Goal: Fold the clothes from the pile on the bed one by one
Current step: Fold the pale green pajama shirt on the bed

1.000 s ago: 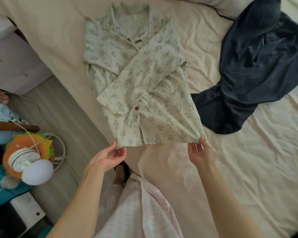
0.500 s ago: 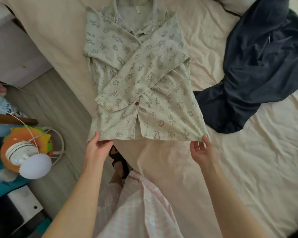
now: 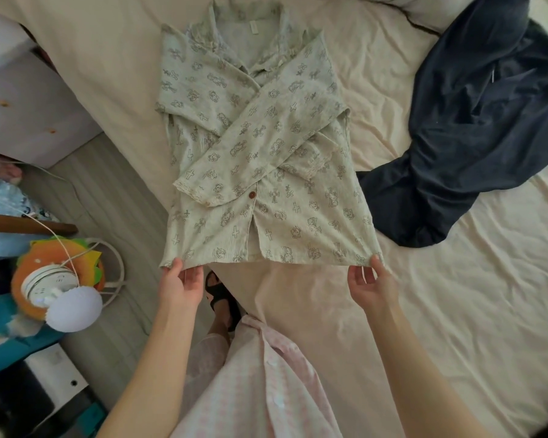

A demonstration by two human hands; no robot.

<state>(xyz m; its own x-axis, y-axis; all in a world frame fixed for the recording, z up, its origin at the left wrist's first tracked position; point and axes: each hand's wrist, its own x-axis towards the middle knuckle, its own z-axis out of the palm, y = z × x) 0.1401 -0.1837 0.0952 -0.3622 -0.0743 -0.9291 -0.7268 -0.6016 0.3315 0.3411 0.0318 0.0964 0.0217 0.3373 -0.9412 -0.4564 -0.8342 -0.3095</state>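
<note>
A pale green printed pyjama shirt (image 3: 266, 159) lies flat on the cream bed sheet (image 3: 456, 311), collar away from me, both sleeves folded across its front. My left hand (image 3: 181, 284) pinches the hem's left corner, which hangs past the bed's edge. My right hand (image 3: 369, 286) pinches the hem's right corner. A dark navy garment (image 3: 475, 121) lies crumpled on the bed to the right of the shirt.
The bed's edge runs diagonally on the left above a grey wooden floor (image 3: 86, 197). A white cabinet (image 3: 23, 102) stands at far left. An orange toy with a white round lamp (image 3: 73, 308) and cables sits on the floor at lower left.
My left hand moved left from the middle of the hem to its left corner and took hold of it, spreading the hem wide. My right hand kept its grip on the right corner.
</note>
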